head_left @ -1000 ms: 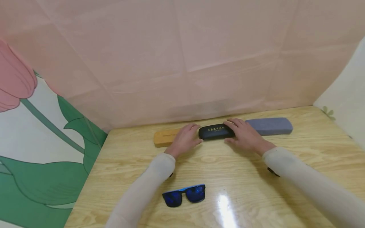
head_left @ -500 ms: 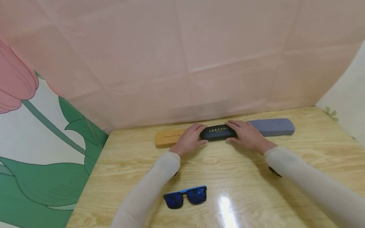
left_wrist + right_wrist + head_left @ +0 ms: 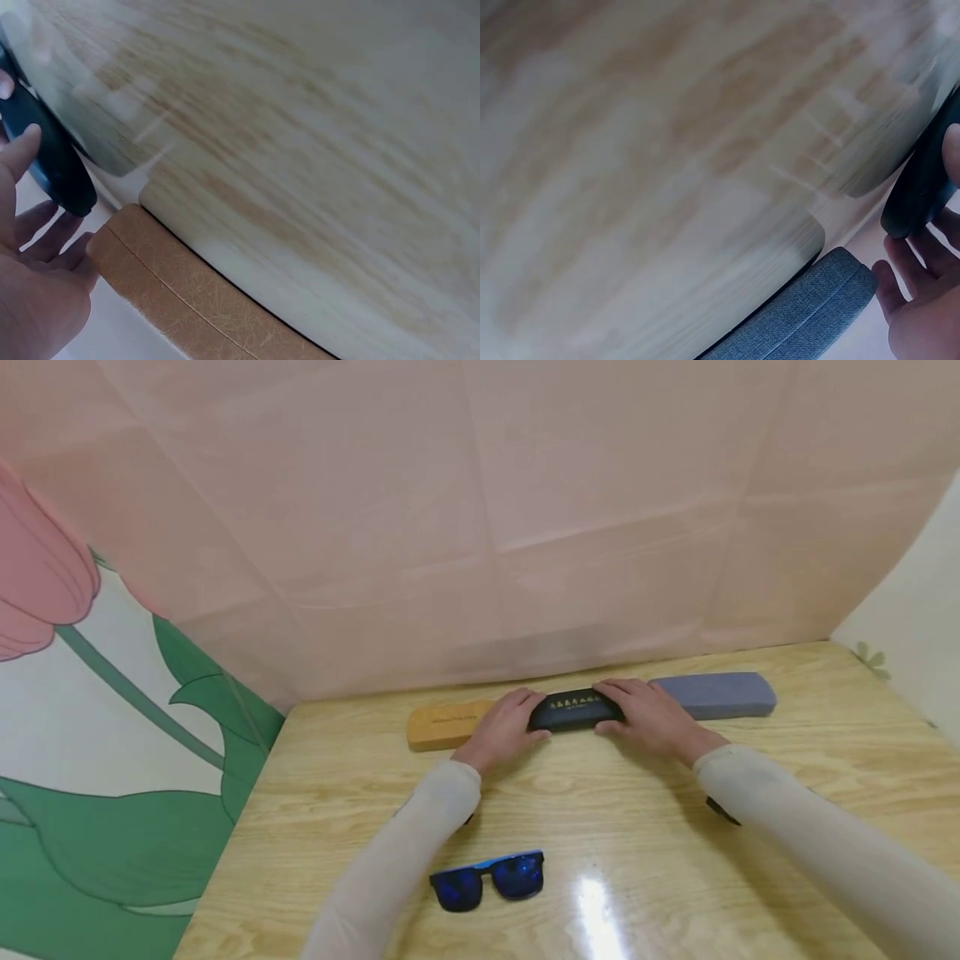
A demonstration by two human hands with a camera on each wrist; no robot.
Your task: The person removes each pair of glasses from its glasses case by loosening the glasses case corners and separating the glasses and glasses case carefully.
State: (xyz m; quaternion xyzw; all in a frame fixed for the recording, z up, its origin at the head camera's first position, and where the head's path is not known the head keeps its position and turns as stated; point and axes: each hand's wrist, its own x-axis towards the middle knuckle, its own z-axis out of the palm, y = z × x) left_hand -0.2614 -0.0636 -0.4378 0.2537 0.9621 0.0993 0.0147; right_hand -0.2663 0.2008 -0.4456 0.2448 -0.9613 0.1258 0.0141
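A black glasses case with gold lettering lies at the back of the table, between my hands. My left hand grips its left end, thumb along the near side. At the right end, my right hand holds it the same way. Both wrist views show thumb and fingers on opposite sides of the black case. Left of it is a mustard-yellow case, partly behind my left hand. On the right lies a blue-grey fabric case, its left end hidden by my right hand.
Sunglasses with dark blue lenses lie near the front of the wood-grain table, close to my left forearm. A pink cloth hangs along the table's back edge. A tulip-patterned panel is at the left.
My left hand has moved right, off the gap beside the yellow case, and onto the black case's left end. My right hand has stayed nearly still at the other end.
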